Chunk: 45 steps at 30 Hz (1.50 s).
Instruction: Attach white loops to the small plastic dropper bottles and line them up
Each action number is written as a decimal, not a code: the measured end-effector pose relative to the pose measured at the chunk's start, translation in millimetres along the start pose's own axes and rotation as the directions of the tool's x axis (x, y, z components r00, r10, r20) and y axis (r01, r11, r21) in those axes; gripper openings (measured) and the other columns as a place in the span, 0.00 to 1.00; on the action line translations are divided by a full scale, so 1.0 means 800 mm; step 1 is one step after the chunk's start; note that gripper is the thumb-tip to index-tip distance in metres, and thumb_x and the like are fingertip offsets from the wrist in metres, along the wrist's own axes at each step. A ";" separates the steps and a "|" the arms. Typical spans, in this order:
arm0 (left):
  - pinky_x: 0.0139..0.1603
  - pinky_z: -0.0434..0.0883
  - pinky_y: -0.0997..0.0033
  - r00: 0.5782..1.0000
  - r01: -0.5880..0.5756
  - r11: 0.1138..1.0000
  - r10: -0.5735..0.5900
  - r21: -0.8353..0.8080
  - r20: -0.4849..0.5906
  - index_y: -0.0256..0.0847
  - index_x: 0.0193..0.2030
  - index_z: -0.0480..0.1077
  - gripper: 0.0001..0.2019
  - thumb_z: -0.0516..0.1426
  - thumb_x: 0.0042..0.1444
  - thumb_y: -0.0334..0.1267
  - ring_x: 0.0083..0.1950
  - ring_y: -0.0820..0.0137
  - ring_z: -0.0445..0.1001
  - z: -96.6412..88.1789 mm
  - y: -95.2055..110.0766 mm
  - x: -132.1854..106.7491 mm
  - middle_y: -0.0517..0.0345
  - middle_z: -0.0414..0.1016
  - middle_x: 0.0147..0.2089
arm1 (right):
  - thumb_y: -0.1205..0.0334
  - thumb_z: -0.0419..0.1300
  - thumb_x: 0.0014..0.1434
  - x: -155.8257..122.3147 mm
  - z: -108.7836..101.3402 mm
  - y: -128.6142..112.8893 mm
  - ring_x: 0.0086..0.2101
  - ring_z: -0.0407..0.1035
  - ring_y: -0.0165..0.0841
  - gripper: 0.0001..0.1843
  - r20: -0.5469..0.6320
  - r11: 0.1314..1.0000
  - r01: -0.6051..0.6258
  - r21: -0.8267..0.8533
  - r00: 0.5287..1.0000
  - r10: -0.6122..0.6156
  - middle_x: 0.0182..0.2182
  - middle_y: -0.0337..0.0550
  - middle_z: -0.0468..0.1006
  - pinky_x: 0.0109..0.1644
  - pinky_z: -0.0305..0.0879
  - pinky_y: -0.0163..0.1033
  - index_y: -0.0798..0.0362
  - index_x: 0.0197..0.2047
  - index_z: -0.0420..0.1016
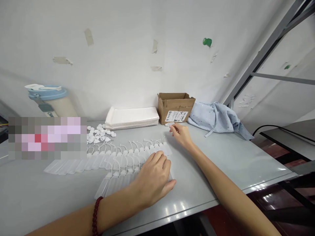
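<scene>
My left hand [155, 177], with a dark red bead bracelet [96, 213] on the wrist, lies palm down over the right end of a front row of clear plastic tubes [115, 185]. Its thumb sticks out apart, while the bent fingertips are partly hidden. Behind it runs a longer row of similar tubes [92, 162] with white tops and thin curved tails. Near the cardboard box, the fingers of my right hand [180, 133] are pinched together. A small whitish piece [169, 124] shows by those fingertips; whether they grip it I cannot tell.
Loose white caps [98, 133] are heaped beside a stack of white sheets or trays [133, 118]. An open cardboard box [176, 109] and light blue cloth [214, 116] stand against the wall. A blue-lidded bottle [51, 100] is at left, behind a blurred patch. Metal frame bars [265, 42] rise at right.
</scene>
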State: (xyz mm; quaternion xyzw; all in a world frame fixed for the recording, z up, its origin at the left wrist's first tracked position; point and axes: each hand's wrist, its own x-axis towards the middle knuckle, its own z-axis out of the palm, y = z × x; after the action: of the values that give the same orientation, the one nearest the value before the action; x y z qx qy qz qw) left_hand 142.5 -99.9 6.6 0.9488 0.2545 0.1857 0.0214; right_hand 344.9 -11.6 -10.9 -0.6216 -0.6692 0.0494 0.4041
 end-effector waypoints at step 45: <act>0.39 0.66 0.63 0.802 0.594 0.805 -0.593 -0.012 -0.073 0.42 0.31 0.76 0.12 0.51 0.53 0.41 0.39 0.59 0.69 -0.089 -0.238 -0.110 0.56 0.75 0.29 | 0.75 0.47 0.56 0.022 0.026 0.046 0.47 0.67 0.43 0.20 0.130 0.814 0.202 -0.544 0.979 -0.156 0.46 0.56 0.75 0.51 0.64 0.46 0.59 0.49 0.71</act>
State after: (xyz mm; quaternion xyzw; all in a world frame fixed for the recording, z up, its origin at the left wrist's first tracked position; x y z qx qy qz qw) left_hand -44.5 18.7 17.3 0.8144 0.5399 0.2031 0.0636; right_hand 363.7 20.8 -37.3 -0.6438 -0.7256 -0.1603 0.1826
